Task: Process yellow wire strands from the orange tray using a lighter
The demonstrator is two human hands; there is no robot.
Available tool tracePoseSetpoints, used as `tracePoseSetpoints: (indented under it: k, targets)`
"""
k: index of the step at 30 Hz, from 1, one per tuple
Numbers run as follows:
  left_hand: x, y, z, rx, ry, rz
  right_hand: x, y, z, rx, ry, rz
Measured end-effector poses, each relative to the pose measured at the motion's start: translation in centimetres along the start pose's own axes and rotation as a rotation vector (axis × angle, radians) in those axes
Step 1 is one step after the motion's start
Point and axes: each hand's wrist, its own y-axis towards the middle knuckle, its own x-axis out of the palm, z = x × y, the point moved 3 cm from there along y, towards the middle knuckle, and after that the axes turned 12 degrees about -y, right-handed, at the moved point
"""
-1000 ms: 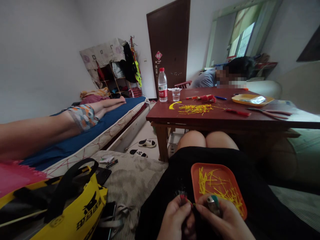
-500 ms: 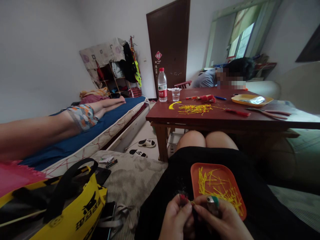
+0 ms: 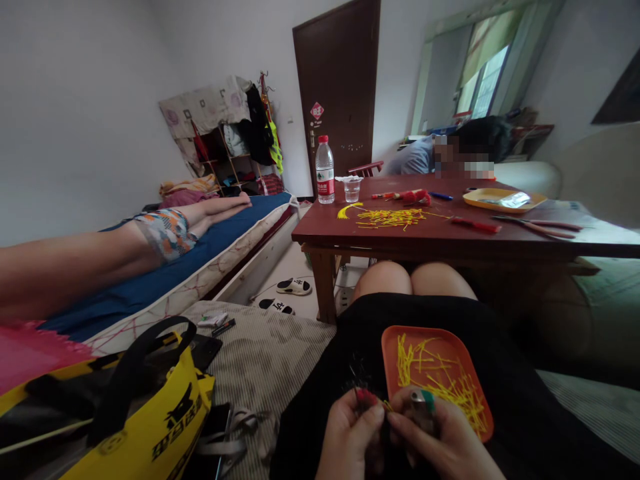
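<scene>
My left hand [image 3: 353, 427] is closed around a small red bundle [image 3: 367, 397] with thin dark strands sticking up from it. My right hand [image 3: 435, 427] is closed too, with what looks like a green lighter [image 3: 427, 401], metal end up, tucked between its fingers. Thumb and forefinger of that hand pinch a short yellow cord [image 3: 387, 405] that runs toward the red bundle. How cord and bundle join is hidden by my fingertips. On my lap, just beyond the right hand, lies an orange tray [image 3: 393, 373] with many cut yellow cords [image 3: 440, 377] in it.
The red-brown table [image 3: 320, 230] ahead bears a water bottle [image 3: 325, 170], a plastic cup [image 3: 352, 190], yellow cords [image 3: 395, 217], pliers [image 3: 537, 227] and a yellow tray [image 3: 470, 199]. One person leans over its far side; another lies on the bed. A yellow bag [image 3: 175, 417] stands at left.
The lighter has turned slightly in my right hand. The red bundle shows a little more above my left fingers, and its dark strands have shifted. Both hands stay nearly in place.
</scene>
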Motion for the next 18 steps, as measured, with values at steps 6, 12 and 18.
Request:
tracePoseSetpoints:
  k: [6, 12, 18]
  targets:
    - [1.0, -0.6, 1.3, 0.084, -0.007, 0.009, 0.0, -0.1, 0.2, -0.026, 0.016, 0.027]
    - [1.4, -1.1, 1.7, 0.149, 0.06, 0.006, 0.0, -0.2, 0.2, -0.018, 0.088, 0.046]
    - [2.2, -1.9, 2.5, 0.249, 0.196, 0.002, -0.7, -0.9, -0.3, -0.025, 0.074, 0.165]
